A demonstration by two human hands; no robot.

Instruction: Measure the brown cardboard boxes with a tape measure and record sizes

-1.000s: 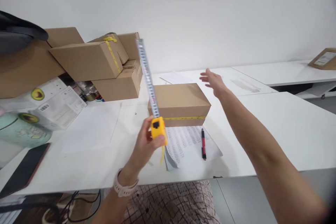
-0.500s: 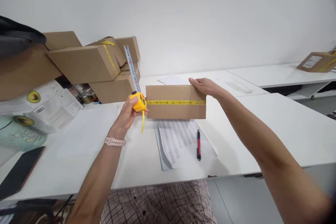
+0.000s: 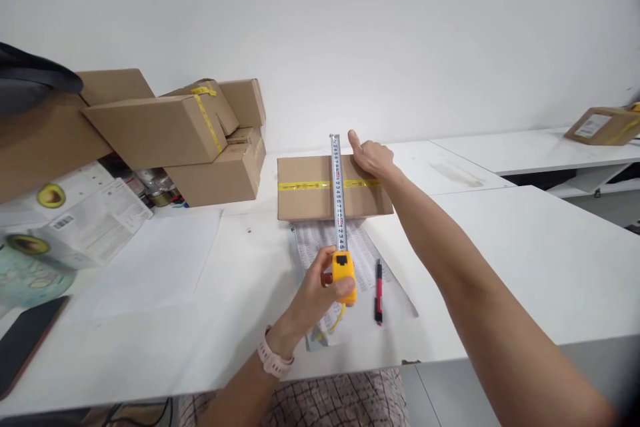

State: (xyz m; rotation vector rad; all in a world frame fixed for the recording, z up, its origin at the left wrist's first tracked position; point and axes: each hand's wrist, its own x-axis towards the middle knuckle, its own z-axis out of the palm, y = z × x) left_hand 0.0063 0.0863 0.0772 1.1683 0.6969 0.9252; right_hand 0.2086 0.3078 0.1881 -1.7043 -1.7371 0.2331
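My left hand (image 3: 320,290) is closed round a yellow tape measure (image 3: 344,277), low in front of a cardboard box. Its blade (image 3: 339,193) is pulled out and runs away from me across the box, its end past the far edge. The cardboard box (image 3: 305,203) has a strip of yellow printed tape along it. My right hand (image 3: 375,159) is at the box's far right edge, fingers curled against it and thumb raised beside the blade. Its fingertips are partly hidden. A yellow strap (image 3: 340,319) hangs from the tape measure.
Printed sheets (image 3: 367,243) and a red-and-black pen (image 3: 379,292) lie before the box. Stacked cartons (image 3: 150,127), an avocado-printed box (image 3: 80,213) and a dark flat object (image 3: 30,340) are on the left. Another carton (image 3: 603,125) stands far right.
My left hand has carried the tape measure rightward and towards me, so its blade now crosses the box. My right hand has shifted left along the box's edge, its thumb now raised.
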